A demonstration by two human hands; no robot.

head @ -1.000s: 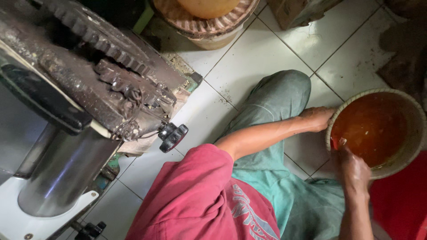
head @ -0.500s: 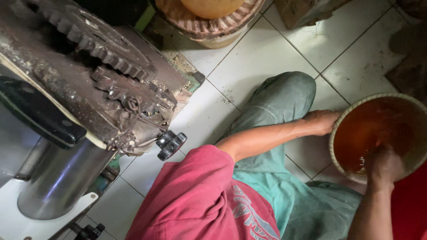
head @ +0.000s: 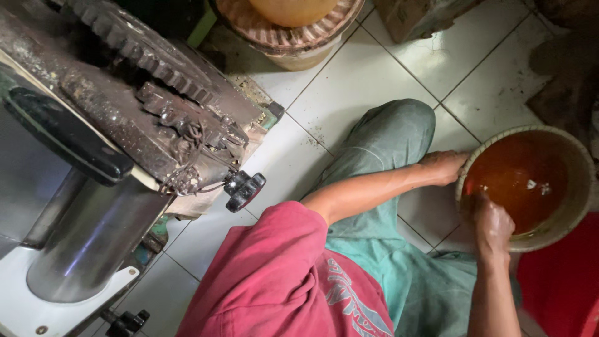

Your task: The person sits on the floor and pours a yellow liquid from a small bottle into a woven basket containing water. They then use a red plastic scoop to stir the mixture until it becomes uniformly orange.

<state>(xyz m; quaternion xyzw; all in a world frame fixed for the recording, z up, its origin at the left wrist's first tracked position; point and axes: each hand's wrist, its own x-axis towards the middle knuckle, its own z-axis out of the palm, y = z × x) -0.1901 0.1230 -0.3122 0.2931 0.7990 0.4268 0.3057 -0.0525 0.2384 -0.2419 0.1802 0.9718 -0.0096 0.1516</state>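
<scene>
A round pale bowl of orange-brown liquid stands on the tiled floor at the right, with a few white bits floating in it. My left hand grips the bowl's left rim, its arm stretched across my teal-trousered knee. My right hand comes in from below and rests inside the bowl at its near-left wall. Its fingertips dip into the liquid and are hidden there.
A dark greasy machine with toothed gears, a steel cylinder and a black knob fills the left. A round tub with a ribbed rim stands at the top. A red object lies at the bottom right.
My right hand swept inside the bowl from the left rim toward its lower middle and has come back to the near-left wall. My left hand stays on the rim.
</scene>
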